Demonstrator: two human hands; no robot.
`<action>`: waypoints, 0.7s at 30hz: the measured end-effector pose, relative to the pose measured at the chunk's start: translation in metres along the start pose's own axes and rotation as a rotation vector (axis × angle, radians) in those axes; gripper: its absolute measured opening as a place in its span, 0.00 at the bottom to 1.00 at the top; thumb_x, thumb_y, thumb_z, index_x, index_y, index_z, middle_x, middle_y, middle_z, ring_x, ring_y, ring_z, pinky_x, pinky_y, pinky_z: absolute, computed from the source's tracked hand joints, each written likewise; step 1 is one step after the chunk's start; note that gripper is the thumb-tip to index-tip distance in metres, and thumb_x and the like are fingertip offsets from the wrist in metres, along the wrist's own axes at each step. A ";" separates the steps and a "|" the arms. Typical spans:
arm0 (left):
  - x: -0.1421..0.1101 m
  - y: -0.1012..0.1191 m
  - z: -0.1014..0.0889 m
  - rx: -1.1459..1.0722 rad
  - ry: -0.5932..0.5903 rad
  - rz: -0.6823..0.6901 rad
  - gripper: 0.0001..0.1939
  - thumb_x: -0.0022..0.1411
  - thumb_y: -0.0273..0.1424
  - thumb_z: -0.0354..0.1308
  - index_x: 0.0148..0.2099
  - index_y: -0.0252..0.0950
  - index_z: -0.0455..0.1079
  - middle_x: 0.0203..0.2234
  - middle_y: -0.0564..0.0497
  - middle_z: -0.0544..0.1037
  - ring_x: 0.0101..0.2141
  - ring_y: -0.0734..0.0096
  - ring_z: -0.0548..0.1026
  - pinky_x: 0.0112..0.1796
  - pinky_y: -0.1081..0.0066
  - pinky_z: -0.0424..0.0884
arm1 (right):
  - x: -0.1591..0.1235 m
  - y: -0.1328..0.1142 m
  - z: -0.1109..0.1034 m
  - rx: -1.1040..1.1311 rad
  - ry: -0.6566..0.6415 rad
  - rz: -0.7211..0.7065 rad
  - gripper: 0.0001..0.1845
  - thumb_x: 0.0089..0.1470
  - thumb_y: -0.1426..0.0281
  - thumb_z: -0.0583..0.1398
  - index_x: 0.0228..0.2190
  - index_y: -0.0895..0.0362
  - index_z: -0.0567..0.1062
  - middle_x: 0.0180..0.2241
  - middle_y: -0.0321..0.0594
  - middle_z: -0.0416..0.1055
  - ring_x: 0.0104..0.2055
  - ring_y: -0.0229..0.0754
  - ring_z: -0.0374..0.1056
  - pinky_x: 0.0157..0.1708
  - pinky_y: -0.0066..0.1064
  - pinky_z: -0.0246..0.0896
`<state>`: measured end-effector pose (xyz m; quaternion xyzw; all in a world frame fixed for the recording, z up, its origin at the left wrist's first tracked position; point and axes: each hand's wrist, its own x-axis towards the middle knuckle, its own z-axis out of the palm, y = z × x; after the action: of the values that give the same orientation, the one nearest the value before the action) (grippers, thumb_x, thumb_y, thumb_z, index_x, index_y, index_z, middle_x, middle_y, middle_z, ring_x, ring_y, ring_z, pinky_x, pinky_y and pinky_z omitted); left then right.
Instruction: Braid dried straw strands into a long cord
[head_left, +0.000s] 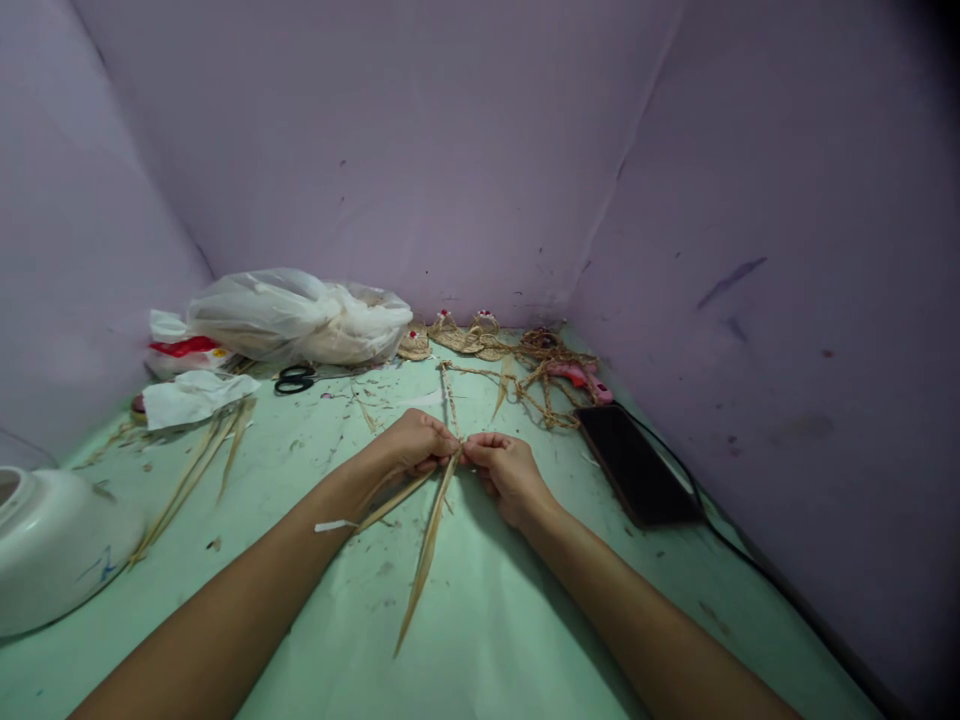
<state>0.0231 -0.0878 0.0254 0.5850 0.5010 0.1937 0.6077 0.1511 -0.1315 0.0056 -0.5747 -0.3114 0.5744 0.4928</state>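
In the middle of the head view, my left hand (421,441) and my right hand (504,468) meet, both closed in a pinch at the lower end of a thin braid (450,395) of dry plant fibre. The braid runs away from me and joins a longer braided cord (480,372). From between my fingers a long tan fibre strip (426,560) hangs toward me. A second strip (394,500) slants down to the left beneath my left hand, with a small white piece (334,525) near its end. My fingers partly hide the crossing of the strips.
A plastic bag (292,315), black-handled scissors (294,379) and loose strips (196,465) lie left. Woven slippers (465,337) stand at the back wall. A braid heap (551,365), a pink tool (592,383) and a dark phone-like device (637,465) with a cable lie right. A white rounded container (64,545) is near left.
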 end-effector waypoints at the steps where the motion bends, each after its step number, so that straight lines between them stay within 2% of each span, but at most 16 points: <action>1: 0.000 0.000 0.000 0.020 0.011 -0.009 0.06 0.42 0.29 0.54 0.21 0.30 0.66 0.08 0.57 0.59 0.10 0.84 0.51 0.13 0.78 0.42 | 0.000 0.001 0.000 -0.013 -0.005 -0.002 0.03 0.33 0.73 0.58 0.17 0.60 0.68 0.12 0.31 0.61 0.11 0.26 0.42 0.11 0.24 0.30; 5: 0.003 -0.002 0.003 0.152 0.083 -0.029 0.04 0.40 0.27 0.53 0.19 0.30 0.66 0.07 0.57 0.58 0.10 0.83 0.52 0.14 0.77 0.45 | 0.001 0.003 0.000 -0.081 -0.030 -0.005 0.05 0.34 0.72 0.58 0.15 0.61 0.68 0.09 0.31 0.58 0.10 0.26 0.41 0.11 0.25 0.29; 10: 0.005 -0.007 0.006 0.282 0.192 0.098 0.03 0.38 0.24 0.52 0.17 0.30 0.65 0.08 0.57 0.59 0.13 0.82 0.53 0.16 0.77 0.48 | 0.002 -0.001 0.001 -0.108 -0.041 0.023 0.07 0.35 0.71 0.58 0.14 0.60 0.66 0.09 0.30 0.58 0.10 0.26 0.41 0.11 0.25 0.29; 14: -0.001 -0.002 0.002 0.390 0.134 0.193 0.05 0.39 0.24 0.52 0.17 0.30 0.67 0.09 0.56 0.61 0.15 0.82 0.54 0.18 0.77 0.49 | 0.004 -0.003 0.002 -0.177 -0.005 0.050 0.08 0.34 0.72 0.57 0.12 0.58 0.62 0.06 0.27 0.52 0.09 0.27 0.40 0.11 0.25 0.29; 17: -0.009 0.007 -0.002 0.477 0.136 0.094 0.06 0.40 0.26 0.53 0.16 0.31 0.67 0.09 0.54 0.62 0.15 0.79 0.56 0.18 0.76 0.50 | 0.006 0.000 0.003 -0.233 -0.008 -0.004 0.06 0.33 0.73 0.56 0.12 0.58 0.63 0.07 0.28 0.53 0.09 0.27 0.41 0.11 0.25 0.31; 21: -0.021 0.020 0.008 0.625 0.265 -0.015 0.04 0.39 0.25 0.55 0.16 0.32 0.66 0.10 0.52 0.63 0.17 0.73 0.62 0.20 0.75 0.52 | 0.005 0.003 0.007 -0.179 0.001 -0.028 0.03 0.32 0.74 0.55 0.14 0.58 0.64 0.09 0.28 0.58 0.11 0.27 0.42 0.12 0.24 0.33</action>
<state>0.0284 -0.1045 0.0500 0.7090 0.6150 0.1007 0.3300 0.1448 -0.1264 0.0024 -0.6123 -0.3691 0.5370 0.4478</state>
